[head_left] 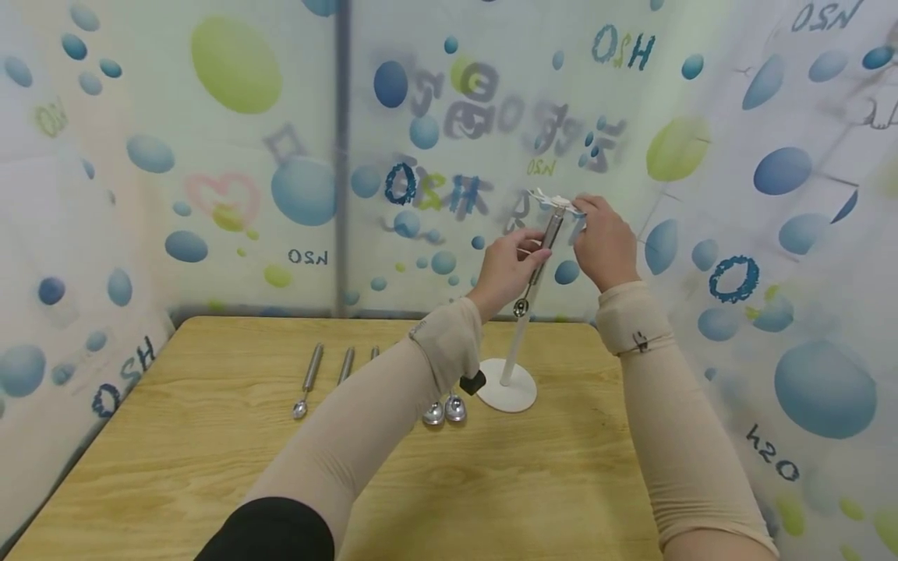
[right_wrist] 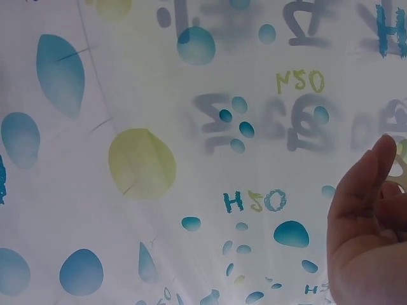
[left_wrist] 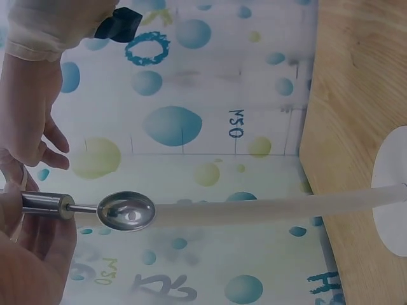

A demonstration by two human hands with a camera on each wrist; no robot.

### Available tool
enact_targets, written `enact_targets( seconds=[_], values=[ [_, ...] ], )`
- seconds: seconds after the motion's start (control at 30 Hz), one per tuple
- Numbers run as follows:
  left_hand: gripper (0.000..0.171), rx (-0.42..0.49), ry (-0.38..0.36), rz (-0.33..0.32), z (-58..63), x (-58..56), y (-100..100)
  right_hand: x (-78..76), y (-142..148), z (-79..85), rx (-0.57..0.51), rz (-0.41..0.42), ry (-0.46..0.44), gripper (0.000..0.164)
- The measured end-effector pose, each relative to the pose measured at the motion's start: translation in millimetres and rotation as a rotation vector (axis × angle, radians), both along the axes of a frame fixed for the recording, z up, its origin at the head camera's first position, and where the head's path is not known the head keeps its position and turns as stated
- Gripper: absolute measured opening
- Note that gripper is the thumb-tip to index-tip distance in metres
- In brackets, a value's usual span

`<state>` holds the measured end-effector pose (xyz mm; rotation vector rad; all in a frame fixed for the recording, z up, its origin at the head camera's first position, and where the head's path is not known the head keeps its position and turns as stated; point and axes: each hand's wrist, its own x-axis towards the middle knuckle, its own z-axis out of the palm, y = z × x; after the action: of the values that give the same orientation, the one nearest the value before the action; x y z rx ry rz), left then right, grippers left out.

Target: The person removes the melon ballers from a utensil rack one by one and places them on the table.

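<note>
My left hand pinches the steel handle of a melon baller between thumb and fingers. It hangs bowl-down along the pole of a white stand. Up at the stand's top, my right hand grips the edge of the white hook rack, close to the upper end of the handle. Whether the handle hangs on a hook cannot be made out. In the right wrist view, curled fingers hold a pale piece of the rack at the frame's edge.
Several more steel scoops lie in a row on the wooden table; one small scoop is at the left end. Two larger bowls show beside my left forearm, which hides others. A patterned curtain closes off the back and sides.
</note>
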<state>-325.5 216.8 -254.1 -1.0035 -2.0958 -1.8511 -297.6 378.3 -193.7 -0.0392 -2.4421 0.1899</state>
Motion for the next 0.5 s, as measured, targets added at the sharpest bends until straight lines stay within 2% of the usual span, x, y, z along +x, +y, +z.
enact_targets(
  seconds=[0.3,0.5],
  values=[
    [0.031,0.007,-0.012,-0.011,2.4,2.1,-3.7,-2.8,3.0,-3.1,0.002,0.006,0.003,0.049],
    [0.031,0.022,-0.007,-0.024,-1.4,2.1,-7.7,-2.0,3.0,-2.5,0.004,0.009,0.010,0.052]
  ],
)
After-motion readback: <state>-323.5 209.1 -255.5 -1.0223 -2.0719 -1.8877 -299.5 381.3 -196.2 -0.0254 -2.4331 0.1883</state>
